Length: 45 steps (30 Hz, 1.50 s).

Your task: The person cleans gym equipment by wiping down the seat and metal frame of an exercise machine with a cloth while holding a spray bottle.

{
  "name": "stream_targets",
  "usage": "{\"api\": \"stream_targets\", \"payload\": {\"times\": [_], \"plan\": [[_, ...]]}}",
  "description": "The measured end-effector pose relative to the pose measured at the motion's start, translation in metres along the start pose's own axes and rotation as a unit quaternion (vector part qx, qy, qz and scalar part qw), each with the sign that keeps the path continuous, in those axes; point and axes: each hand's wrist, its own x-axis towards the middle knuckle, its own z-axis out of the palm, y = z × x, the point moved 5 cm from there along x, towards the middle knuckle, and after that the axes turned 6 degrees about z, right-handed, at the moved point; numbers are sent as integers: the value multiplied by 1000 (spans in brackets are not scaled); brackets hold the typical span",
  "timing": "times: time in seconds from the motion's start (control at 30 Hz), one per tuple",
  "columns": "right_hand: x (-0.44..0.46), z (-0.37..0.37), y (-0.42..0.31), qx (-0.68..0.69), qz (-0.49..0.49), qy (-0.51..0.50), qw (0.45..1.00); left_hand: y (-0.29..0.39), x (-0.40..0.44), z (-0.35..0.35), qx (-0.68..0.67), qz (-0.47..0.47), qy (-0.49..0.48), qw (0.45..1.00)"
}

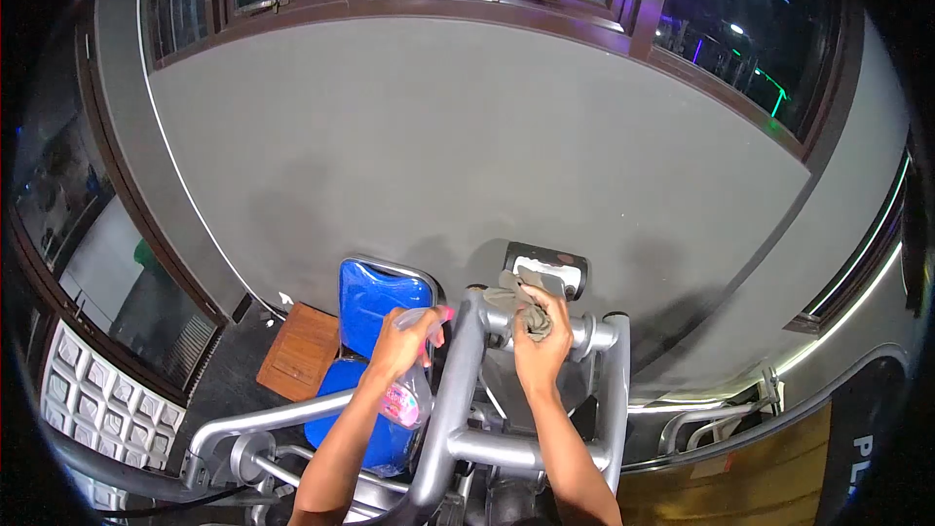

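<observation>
My left hand (406, 341) is wrapped round the neck of a clear spray bottle (403, 403) with a pink nozzle and a pink label. The bottle hangs upright beside the silver frame. Bunched in my right hand (542, 336) is a grey-green cloth (521, 299), which lies against the upper crossbar of the silver metal frame (454, 409). Just behind the cloth is a black and white padded part (568, 271) of the machine.
A blue folding chair (375, 307) stands left of the frame, near a brown wooden box (301, 352). Silver bars (263, 421) extend to the lower left. A grey wall (467, 136) with windows rises ahead. White patterned blocks (93, 394) are at far left.
</observation>
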Motion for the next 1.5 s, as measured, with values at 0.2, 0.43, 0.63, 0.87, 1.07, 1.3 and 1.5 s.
{"api": "stream_targets", "payload": {"times": [0.2, 0.43, 0.63, 0.87, 1.07, 1.3, 1.5], "plan": [[-9, 20, -21, -185, -74, -158, 967, 17, 1, -11, -27, 15, -41, 999], [-2, 65, -3, -455, -106, -219, 857, 19, -3, -31, -67, 16, -74, 995], [1, 71, -12, -478, -113, -258, 832, 15, -1, -45, -56, 15, -63, 996], [-46, 29, -45, -379, -181, -263, 869, 12, 1, -41, -57, 22, -77, 995], [-5, 11, -49, -298, -66, -301, 904, 12, -1, -40, -59, 22, -93, 994], [-11, 69, -11, -452, -151, -237, 846, 14, -1, -41, -51, 28, -89, 994], [-52, 39, -47, -409, -179, -321, 835, 14, -1, -40, -68, 30, -89, 993]]}}
